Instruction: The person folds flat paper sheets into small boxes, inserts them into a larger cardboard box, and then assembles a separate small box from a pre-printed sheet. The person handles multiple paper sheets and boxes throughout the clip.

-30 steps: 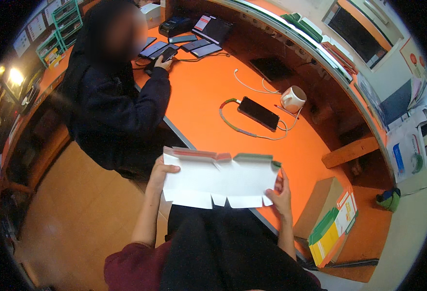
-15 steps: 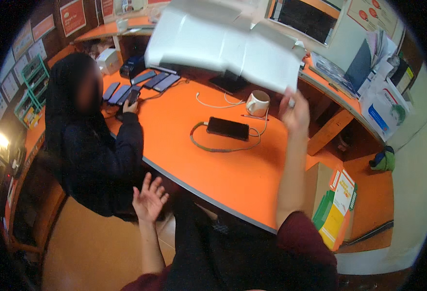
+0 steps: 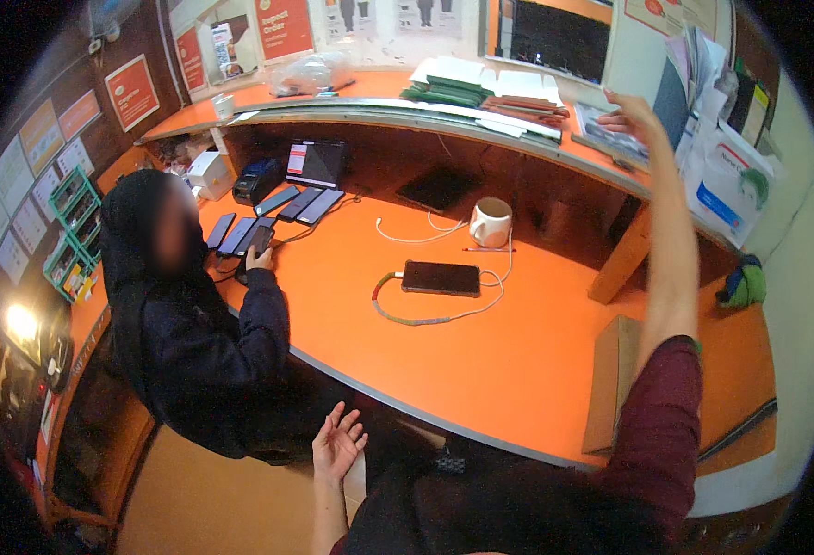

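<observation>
Flat grey printed sheet (image 3: 610,137) lying on raised orange counter ledge (image 3: 370,88) at 1 o'clock, at far edge of reach. Right hand (image 3: 631,118) up on it, arm fully extended, fingers spread flat on sheet; grip underneath cannot be told. Left hand (image 3: 335,444) low at 6 o'clock, palm up, fingers loosely open, holding nothing, hanging off front edge of curved orange desk (image 3: 518,361).

Around sheet: stack of green and white flat cartons (image 3: 481,85) at 11 o'clock of it, dark monitor (image 3: 546,37) behind, white plastic bags and papers (image 3: 726,157) just beside at 3 o'clock.

Between body and ledge: white ceramic mug (image 3: 491,222), black phone (image 3: 441,277) on green-white cable (image 3: 407,310), brown cardboard box (image 3: 608,379) under right forearm.

Seated person in black hooded jacket (image 3: 194,324) at 9 o'clock, hand on row of dark phones (image 3: 268,217).
</observation>
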`<state>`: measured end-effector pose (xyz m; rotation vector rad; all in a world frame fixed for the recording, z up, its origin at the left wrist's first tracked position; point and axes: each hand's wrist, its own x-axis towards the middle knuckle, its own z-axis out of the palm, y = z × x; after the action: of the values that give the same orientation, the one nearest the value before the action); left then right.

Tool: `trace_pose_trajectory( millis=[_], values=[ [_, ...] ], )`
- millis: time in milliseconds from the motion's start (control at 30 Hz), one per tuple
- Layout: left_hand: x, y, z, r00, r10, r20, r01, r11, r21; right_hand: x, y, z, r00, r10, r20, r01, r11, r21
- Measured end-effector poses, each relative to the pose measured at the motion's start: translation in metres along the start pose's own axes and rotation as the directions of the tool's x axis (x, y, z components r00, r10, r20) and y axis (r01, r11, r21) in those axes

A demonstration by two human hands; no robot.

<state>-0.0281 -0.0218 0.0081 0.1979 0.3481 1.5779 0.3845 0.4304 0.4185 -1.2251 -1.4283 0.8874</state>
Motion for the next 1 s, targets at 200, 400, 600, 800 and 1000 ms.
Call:
trace_pose_trajectory(
  millis=[200,400,600,800,1000],
  values=[
    [0.018,0.012,0.03,0.975,-0.102,0.2,0.051,0.968,0.244,-0.134,0.008,-0.084,0.932,-0.015,0.362,0.263,0.716,-0.647],
    [0.062,-0.04,0.087,0.757,-0.507,0.411,0.194,0.776,0.6,-0.284,0.113,-0.164,0.772,0.635,-0.014,-0.254,0.288,-0.923],
    [0.078,-0.134,0.157,0.396,-0.877,0.271,0.283,0.397,0.873,-0.379,0.187,-0.18,0.891,0.375,-0.255,-0.336,0.167,-0.927],
    [0.093,-0.234,0.208,0.404,-0.879,0.254,0.311,0.393,0.865,-0.437,0.172,-0.111,0.99,0.12,-0.077,-0.123,0.444,-0.888],
    [0.091,-0.262,0.2,0.366,-0.895,0.257,0.335,0.384,0.86,-0.481,0.169,-0.075,0.998,0.06,0.011,-0.009,0.322,-0.947]
  ],
)
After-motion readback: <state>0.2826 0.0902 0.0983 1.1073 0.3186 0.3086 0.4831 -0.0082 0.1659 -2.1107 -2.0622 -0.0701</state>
